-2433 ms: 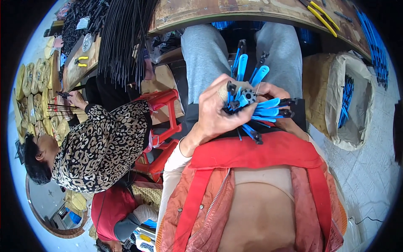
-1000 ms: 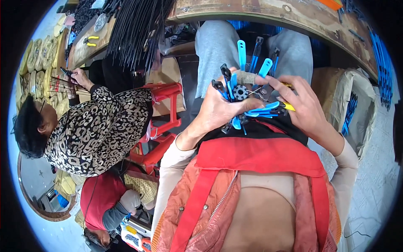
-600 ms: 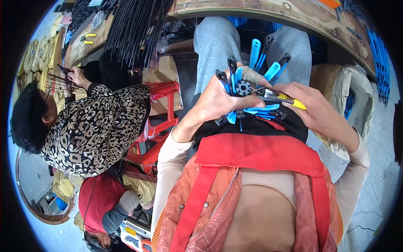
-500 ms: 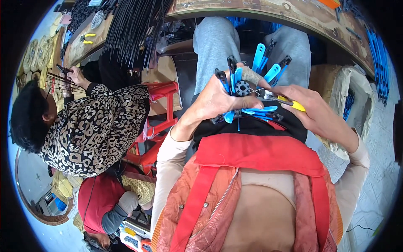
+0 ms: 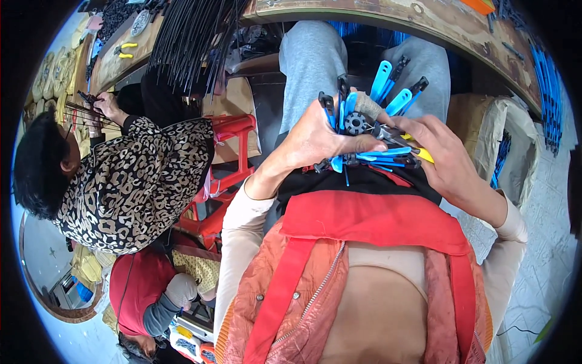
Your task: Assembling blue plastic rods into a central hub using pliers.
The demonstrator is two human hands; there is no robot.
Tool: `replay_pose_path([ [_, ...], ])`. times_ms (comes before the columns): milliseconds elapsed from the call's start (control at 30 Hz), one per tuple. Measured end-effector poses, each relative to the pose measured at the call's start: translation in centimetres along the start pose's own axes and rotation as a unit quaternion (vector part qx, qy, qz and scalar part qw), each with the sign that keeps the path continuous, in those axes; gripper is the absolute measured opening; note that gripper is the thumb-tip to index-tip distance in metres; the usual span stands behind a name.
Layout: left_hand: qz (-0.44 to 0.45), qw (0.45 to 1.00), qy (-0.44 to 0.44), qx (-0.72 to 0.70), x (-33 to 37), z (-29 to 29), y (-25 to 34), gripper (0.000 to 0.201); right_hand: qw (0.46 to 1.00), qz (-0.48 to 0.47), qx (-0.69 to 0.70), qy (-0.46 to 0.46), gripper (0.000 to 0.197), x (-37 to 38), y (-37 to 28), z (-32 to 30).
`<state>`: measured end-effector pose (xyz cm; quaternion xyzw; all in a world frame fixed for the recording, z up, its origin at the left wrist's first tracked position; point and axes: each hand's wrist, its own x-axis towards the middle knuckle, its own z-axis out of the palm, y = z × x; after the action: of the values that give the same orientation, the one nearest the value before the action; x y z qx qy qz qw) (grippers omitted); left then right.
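Note:
My left hand (image 5: 319, 136) is closed round a cluster of bright blue and black plastic arms (image 5: 381, 80) set about a black slotted round hub (image 5: 355, 123). A tan wrap covers one of its fingers. My right hand (image 5: 451, 159) grips yellow-handled pliers (image 5: 425, 156), their metal jaws right beside the hub. Thin wire shows near the jaws, but whether they bite on it I cannot tell. The whole assembly is held above my lap, arms fanning out on the far and near sides.
Beyond my knees runs a worn wooden bench (image 5: 364, 9). Black rods (image 5: 188, 42) hang over its left part, near yellow-handled pliers. Blue rods (image 5: 545, 91) lean at the right, above a lined box (image 5: 515, 136). A red stool (image 5: 233, 133) and two people sit to my left.
The pliers have moved left, their jaws coming up close to the hub. My right fingers have shifted over the handles. The cluster has moved slightly right.

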<state>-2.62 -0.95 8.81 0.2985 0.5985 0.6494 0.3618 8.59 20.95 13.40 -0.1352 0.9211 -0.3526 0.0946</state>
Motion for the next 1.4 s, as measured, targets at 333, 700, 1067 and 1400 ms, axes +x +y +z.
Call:
replay_pose_path([
  [333,0.01,0.998,-0.02,0.067,0.9,-0.1,2.0,0.053,0.979,0.071,0.004,-0.192,0.052,3.2,-1.6,-7.0],
  [700,-0.064,0.986,0.098,-0.12,3.3,-1.4,-0.2,0.041,0.97,-0.105,-0.193,0.099,0.049,4.0,3.4,-3.0],
  [1067,-0.046,0.996,-0.022,-0.07,5.5,-4.4,-2.8,0.037,0.97,0.141,0.069,-0.186,0.056,6.0,4.4,-4.7],
  [1400,-0.049,0.996,-0.047,-0.061,4.6,-4.8,-3.1,0.035,0.772,0.369,0.375,-0.356,0.037,7.1,3.4,-5.3],
])
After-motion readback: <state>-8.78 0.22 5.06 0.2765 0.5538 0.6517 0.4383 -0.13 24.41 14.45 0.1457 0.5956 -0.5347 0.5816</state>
